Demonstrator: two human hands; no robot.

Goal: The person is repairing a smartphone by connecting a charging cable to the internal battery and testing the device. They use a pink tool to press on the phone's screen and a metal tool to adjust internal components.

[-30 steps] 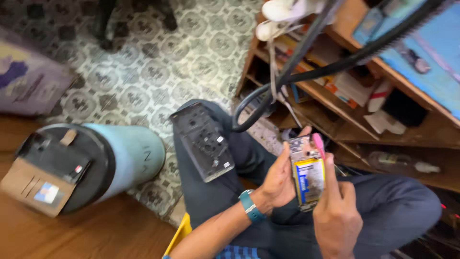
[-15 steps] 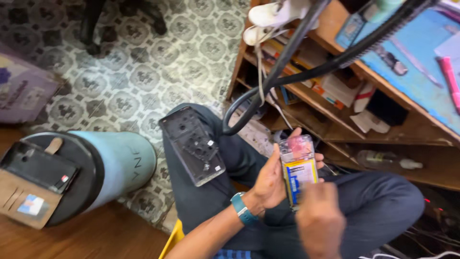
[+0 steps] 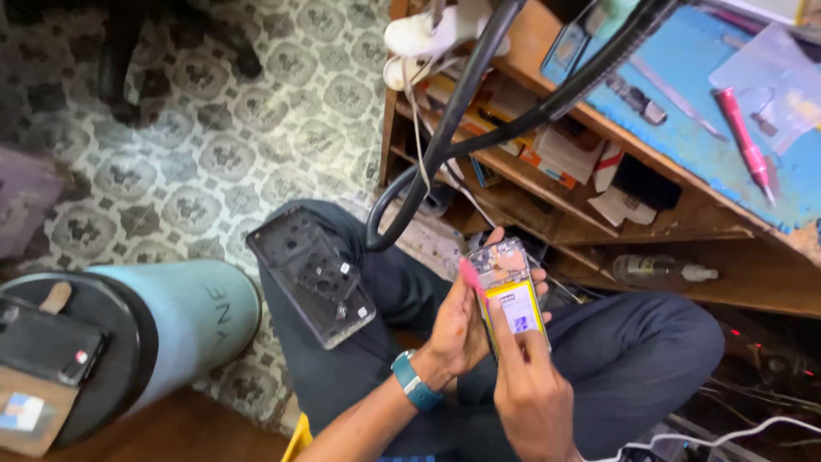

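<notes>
Right hand [image 3: 532, 395] nearest, forefinger pressed flat on the yellow battery [image 3: 516, 310] of the opened phone [image 3: 508, 287]. Left hand [image 3: 460, 323] clamped around the phone's edge, over the lap. Back cover [image 3: 312, 274] resting on the left knee. Farther off, pink tool [image 3: 746, 142] near the desk [image 3: 684, 68] edge.

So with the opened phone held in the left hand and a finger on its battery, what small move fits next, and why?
Probably pressing or smoothing the yellow battery down with the right hand. Its finger already rests on the battery's face, the left hand cradles the opened phone from the side, and the back cover lies apart on the knee.
</notes>
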